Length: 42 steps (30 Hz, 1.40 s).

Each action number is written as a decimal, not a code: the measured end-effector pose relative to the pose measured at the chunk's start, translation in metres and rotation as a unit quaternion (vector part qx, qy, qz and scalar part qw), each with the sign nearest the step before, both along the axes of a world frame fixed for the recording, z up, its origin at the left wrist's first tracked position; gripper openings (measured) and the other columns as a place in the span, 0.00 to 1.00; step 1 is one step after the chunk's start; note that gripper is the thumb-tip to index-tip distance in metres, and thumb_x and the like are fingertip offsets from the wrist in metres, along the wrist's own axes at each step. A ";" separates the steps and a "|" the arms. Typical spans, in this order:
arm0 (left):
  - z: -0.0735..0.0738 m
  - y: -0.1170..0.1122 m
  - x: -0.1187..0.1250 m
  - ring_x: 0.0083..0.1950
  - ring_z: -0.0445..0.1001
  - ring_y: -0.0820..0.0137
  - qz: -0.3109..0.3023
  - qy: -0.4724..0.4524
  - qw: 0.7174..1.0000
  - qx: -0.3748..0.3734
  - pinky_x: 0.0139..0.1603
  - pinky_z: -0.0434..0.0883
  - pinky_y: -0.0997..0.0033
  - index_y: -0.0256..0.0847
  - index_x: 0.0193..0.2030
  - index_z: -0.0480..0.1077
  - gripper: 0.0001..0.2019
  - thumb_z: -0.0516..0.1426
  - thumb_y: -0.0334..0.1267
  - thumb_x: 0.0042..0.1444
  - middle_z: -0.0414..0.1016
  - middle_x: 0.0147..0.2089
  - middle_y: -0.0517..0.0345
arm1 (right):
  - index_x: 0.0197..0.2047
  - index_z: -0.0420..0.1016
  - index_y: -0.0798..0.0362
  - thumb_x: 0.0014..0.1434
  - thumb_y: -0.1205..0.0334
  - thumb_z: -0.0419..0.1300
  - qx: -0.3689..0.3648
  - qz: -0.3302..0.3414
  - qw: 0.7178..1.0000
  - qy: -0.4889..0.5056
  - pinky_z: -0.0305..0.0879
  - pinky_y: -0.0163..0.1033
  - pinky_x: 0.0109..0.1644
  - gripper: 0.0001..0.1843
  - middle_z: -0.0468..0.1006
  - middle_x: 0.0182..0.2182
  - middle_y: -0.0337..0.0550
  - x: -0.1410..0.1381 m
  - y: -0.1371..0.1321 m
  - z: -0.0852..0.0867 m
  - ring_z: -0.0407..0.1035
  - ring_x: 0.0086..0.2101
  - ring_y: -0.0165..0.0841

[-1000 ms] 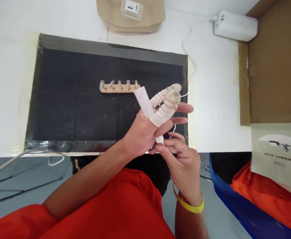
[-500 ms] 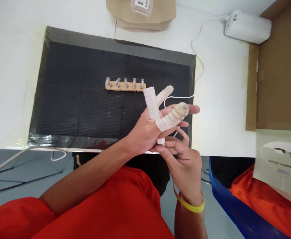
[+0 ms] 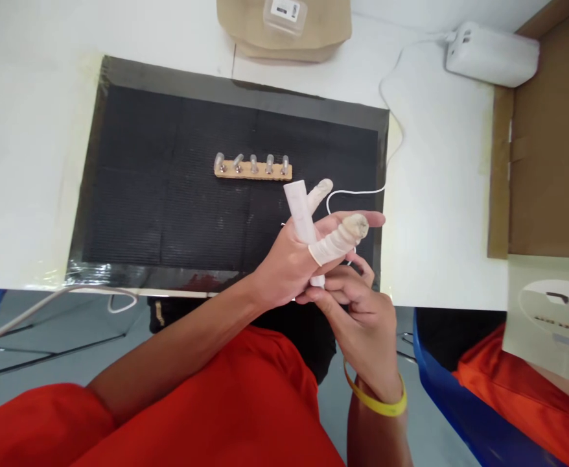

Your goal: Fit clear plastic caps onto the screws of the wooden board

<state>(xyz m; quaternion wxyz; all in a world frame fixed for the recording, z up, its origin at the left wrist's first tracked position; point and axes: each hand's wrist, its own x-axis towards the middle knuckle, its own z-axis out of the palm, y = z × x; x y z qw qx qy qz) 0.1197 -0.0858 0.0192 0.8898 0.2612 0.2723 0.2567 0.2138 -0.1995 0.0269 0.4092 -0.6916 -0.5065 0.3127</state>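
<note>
A white pen-shaped tool (image 3: 300,211) lies across my left hand (image 3: 284,259), held in the crook between thumb and index finger. Off-white finger cots cover that thumb and index finger; other fingers stretch to the right. The tool's narrow lower end shows under the palm. Closed in a pinch beside this end is my right hand (image 3: 362,324), with a yellow band on its wrist; whatever its fingertips hold is hidden. Beyond the hands, a tan strip (image 3: 260,172) with several clear-capped metal pieces standing along it rests on the black ribbed mat (image 3: 133,194).
A white cable (image 3: 357,192) runs from near my hands to a white power block (image 3: 492,54) at the back right. A brown cardboard holder (image 3: 245,32) with a clear plastic box (image 3: 284,18) stands at the back. A cardboard box (image 3: 551,149) borders the right side.
The whole view has shifted slightly, so the mat and strip appear farther right. My left hand's index finger and the tool's top sit a little lower. Both hands keep their hold.
</note>
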 end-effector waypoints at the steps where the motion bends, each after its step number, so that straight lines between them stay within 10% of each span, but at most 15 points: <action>1: 0.000 0.001 -0.001 0.34 0.80 0.73 -0.010 -0.011 1.000 0.003 0.25 0.73 0.77 0.59 0.73 0.58 0.42 0.71 0.41 0.56 0.82 0.53 0.55 | 0.34 0.81 0.42 0.67 0.61 0.66 -0.001 0.000 1.000 -0.004 0.47 0.45 0.73 0.08 0.85 0.32 0.24 0.000 0.000 0.000 0.78 0.38 0.26; 9: 0.009 0.008 0.006 0.44 0.81 0.69 -0.025 -0.095 0.994 0.046 0.53 0.80 0.55 0.54 0.69 0.63 0.33 0.68 0.47 0.59 0.76 0.64 0.55 | 0.36 0.79 0.42 0.65 0.54 0.67 -0.008 -0.020 0.999 -0.041 0.47 0.55 0.74 0.05 0.86 0.34 0.29 0.006 -0.001 0.000 0.80 0.47 0.35; 14: 0.009 0.012 0.006 0.23 0.70 0.85 -0.008 -0.122 0.990 0.068 0.67 0.71 0.56 0.52 0.57 0.76 0.17 0.63 0.52 0.64 0.78 0.63 0.63 | 0.51 0.80 0.40 0.66 0.48 0.64 -0.023 -0.059 0.998 -0.030 0.45 0.60 0.75 0.13 0.87 0.44 0.37 0.013 -0.016 -0.001 0.78 0.53 0.40; 17: 0.012 0.016 0.003 0.17 0.56 0.89 -0.014 -0.131 0.991 0.037 0.65 0.72 0.56 0.51 0.55 0.77 0.20 0.61 0.59 0.64 0.79 0.61 0.59 | 0.60 0.77 0.41 0.71 0.44 0.55 0.041 -0.168 0.978 0.118 0.52 0.59 0.74 0.20 0.85 0.50 0.41 0.010 -0.021 -0.003 0.75 0.58 0.41; 26: 0.032 0.025 -0.007 0.24 0.67 0.78 -0.032 -0.085 0.994 -0.059 0.56 0.77 0.47 0.52 0.62 0.72 0.36 0.50 0.74 0.58 0.73 0.67 0.55 | 0.68 0.70 0.40 0.65 0.25 0.30 0.137 -0.229 0.837 0.478 0.61 0.61 0.71 0.47 0.63 0.73 0.43 -0.003 -0.008 0.007 0.60 0.70 0.46; 42: 0.023 0.018 0.007 0.27 0.71 0.73 -0.119 -0.138 0.981 -0.062 0.55 0.76 0.50 0.54 0.70 0.65 0.42 0.47 0.76 0.57 0.73 0.68 0.50 | 0.68 0.66 0.29 0.56 0.17 0.46 0.159 -0.184 0.817 0.524 0.52 0.80 0.68 0.44 0.54 0.76 0.37 -0.019 -0.003 0.016 0.48 0.74 0.56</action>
